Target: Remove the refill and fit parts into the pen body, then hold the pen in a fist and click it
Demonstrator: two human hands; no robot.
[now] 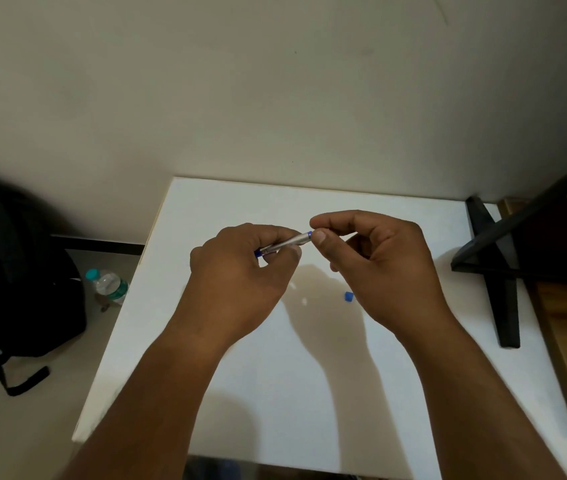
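- The left hand (240,268) has its fingers curled round the lower half of a slim silver pen (287,243) and holds it up off the white table (309,393), about over the table's middle.
- The right hand (375,258) pinches the pen's far-right end between thumb and forefinger, just where a blue band shows; its other fingers are loosely curled behind.
- The pen lies tilted, the right end higher and farther, the left end lower, with a blue tip peeping out under the left hand's fingers.
- As I judge it, the pen is light and stiff, with a smooth metal-looking barrel that could slide or turn in dry fingers (the blue ends look like plastic, so probably the weaker parts). The surest hold would be round the middle of the barrel, as the left hand has it, with the fingertips free for the small end piece.
- On the table, just near of the right hand, lies a small blue piece (348,296), apart from both hands; I cannot tell what it belongs to.
- A little left of it is a tiny pale speck (304,301), too small to name.
- On the floor to the left stands a clear plastic water bottle (109,285) with a teal cap and a green label; how much is in it I cannot tell.
- Farther left slumps a black backpack (15,271), what is in it hidden.
- At the right a black stand (503,271) rests on the table edge.
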